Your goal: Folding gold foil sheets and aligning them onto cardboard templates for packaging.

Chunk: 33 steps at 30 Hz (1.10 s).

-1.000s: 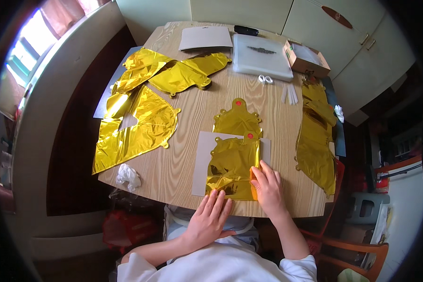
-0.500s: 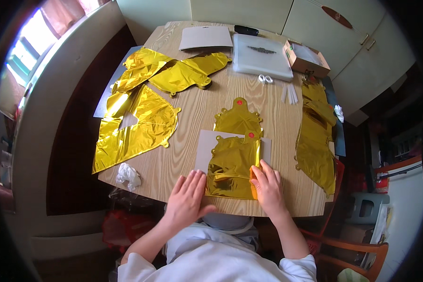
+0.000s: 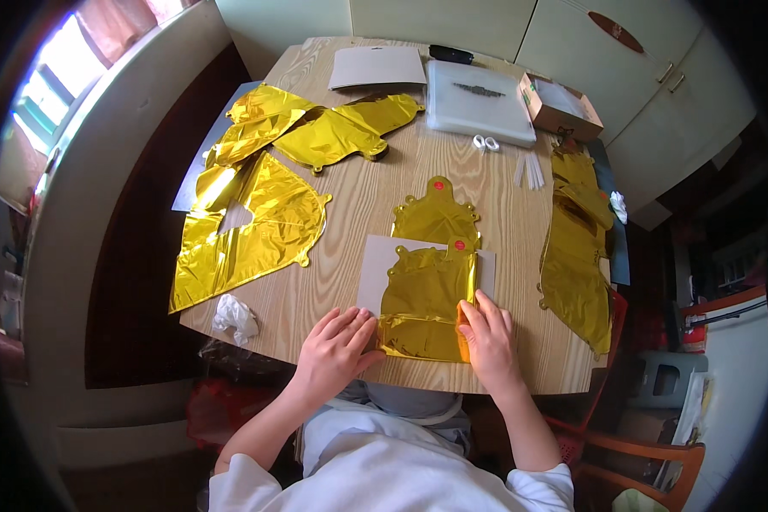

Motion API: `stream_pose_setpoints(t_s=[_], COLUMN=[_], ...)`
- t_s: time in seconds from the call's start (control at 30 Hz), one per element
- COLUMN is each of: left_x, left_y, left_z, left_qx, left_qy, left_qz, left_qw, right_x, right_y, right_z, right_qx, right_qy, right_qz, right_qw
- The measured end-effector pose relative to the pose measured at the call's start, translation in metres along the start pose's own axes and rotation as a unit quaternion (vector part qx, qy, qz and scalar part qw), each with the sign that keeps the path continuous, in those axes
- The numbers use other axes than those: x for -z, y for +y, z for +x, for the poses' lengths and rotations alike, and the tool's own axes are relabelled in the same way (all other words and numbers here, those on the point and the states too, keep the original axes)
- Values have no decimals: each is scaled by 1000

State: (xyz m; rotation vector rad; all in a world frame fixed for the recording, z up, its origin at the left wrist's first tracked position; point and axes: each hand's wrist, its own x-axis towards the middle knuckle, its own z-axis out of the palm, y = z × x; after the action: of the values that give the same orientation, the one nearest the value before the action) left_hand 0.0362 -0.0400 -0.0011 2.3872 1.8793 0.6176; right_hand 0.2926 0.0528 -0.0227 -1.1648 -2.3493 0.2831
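A folded gold foil balloon with a round red mark on its tab lies over a grey card at the table's near edge. My left hand lies open and palm down, fingers stretched out, at the balloon's lower left corner. My right hand grips the balloon's right edge with bent fingers and thumb. An orange strip shows on the foil beside that thumb; I cannot tell whether it is a reflection. Past the card's far edge, another gold foil part with small tabs and a red mark lies flat.
Loose gold foil sheets spread at the left, with more gold foil at the right edge. Crumpled white tissue sits near left. Farther back are grey cards, clear plastic bags, white rings, white strips and an open box.
My left hand has shifted slightly, its thumb now on the balloon's lower left corner. The crease across the balloon's lower part looks flatter and straighter. My right hand stays at the right edge.
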Motion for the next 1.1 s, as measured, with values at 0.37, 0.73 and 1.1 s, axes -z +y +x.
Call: stream_pose_setpoints(t_s=[0.37, 0.73, 1.1], left_x=[0, 5, 1], left_y=[0, 6, 15], left_z=[-1, -10, -23], left_qx=[-1, 16, 42], left_qy=[1, -3, 26], left_qz=[-13, -45, -54], left_qw=[1000, 999, 997], right_x=[10, 38, 30], right_y=[8, 8, 6], right_z=[7, -6, -22], right_qx=[14, 1, -5], right_qy=[-34, -124, -110], right_qz=[17, 29, 33], right_qw=[999, 992, 993])
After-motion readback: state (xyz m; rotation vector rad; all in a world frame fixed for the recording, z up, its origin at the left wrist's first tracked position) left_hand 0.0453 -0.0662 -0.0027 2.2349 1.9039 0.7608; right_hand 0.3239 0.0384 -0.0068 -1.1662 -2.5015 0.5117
